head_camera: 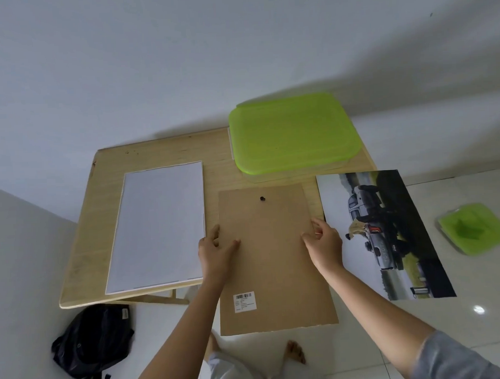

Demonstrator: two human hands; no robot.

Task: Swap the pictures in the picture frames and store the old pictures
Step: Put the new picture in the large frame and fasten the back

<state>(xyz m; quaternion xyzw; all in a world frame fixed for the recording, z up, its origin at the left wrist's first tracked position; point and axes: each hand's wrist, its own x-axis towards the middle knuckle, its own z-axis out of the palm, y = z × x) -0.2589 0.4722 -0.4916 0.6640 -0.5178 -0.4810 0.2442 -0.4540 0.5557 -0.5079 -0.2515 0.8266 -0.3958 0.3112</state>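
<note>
Backing board [275, 262] lies lengthwise away (hanger far end).

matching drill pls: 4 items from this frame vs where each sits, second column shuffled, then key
Items:
1. brown backing board
2. white sheet
3. truck photo
4. black backpack

Places:
A. on the floor under the table's near-left corner
B. overhanging the table's right edge
C. flat on the left half of the table
D. held at both side edges by the left hand and right hand

Pairs: 1-D, 2-C, 3-B, 4-A
</note>
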